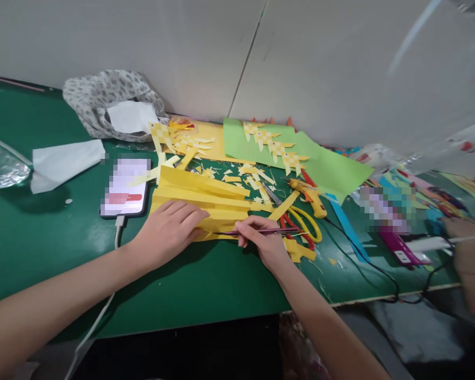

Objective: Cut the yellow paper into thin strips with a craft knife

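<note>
A pleated sheet of yellow paper [206, 195] lies on the green table, its folds running sideways. My left hand [176, 227] is closed over its left part and holds it down, fingers together; some fingertips are hidden by the folds. In my right hand [261, 240] a slim purple pen-like tool [279, 230] is pinched, its dark tip pointing left over the paper's lower edge, close to my left thumb. Just right of the paper lie scissors with red and yellow handles [311, 224], among yellow paper scraps [301, 250].
A phone [126, 190] on a white cable lies left. Behind are green sheets [320, 163] with checkered paper fish [273, 145] and a patterned cloth bag [111, 89]. A yellow glue gun [309, 198], a purple power strip [399, 248] and another person's arm [471, 253] are right.
</note>
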Demonstrator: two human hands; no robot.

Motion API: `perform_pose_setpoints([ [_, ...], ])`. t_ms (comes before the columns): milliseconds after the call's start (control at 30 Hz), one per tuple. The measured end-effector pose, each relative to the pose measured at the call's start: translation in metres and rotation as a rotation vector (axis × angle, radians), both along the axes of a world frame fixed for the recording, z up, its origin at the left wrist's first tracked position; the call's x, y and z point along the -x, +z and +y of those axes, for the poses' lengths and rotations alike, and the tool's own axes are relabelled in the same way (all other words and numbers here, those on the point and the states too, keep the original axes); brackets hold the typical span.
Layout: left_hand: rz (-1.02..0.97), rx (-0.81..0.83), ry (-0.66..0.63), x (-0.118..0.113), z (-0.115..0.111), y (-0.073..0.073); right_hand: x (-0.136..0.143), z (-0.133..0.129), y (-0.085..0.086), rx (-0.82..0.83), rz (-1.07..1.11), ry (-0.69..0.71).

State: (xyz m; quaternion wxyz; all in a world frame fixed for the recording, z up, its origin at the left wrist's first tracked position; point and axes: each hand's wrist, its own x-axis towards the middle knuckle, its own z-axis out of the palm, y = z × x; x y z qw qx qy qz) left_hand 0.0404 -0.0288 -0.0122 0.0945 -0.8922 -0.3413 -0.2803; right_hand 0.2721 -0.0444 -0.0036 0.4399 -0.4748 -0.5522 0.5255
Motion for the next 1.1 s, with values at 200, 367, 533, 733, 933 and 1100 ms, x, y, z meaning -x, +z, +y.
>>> perform_pose_setpoints([
  [200, 0.044, -0.014, -0.057, 0.000, -0.004, 0.002, -0.004, -0.008, -0.001, 0.009, -0.086, -0.071],
  [367, 0.061, 0.039, -0.081, 0.001, -0.006, 0.002, -0.007, -0.008, -0.004, -0.082, -0.089, -0.043],
  [533, 0.052, 0.095, -0.092, 0.002, -0.006, 0.001, -0.009, -0.008, -0.001, -0.100, -0.064, -0.007],
  [733, 0.041, 0.109, -0.088, 0.002, -0.005, 0.000, -0.007, -0.009, 0.006, -0.099, -0.015, -0.023],
  [933, 0.012, 0.113, -0.068, 0.001, -0.003, -0.002, -0.007, -0.008, 0.008, -0.146, -0.110, 0.058],
  [1100, 0.052, 0.106, -0.034, 0.001, -0.003, -0.002, -0.010, -0.008, 0.004, -0.011, -0.108, 0.033],
])
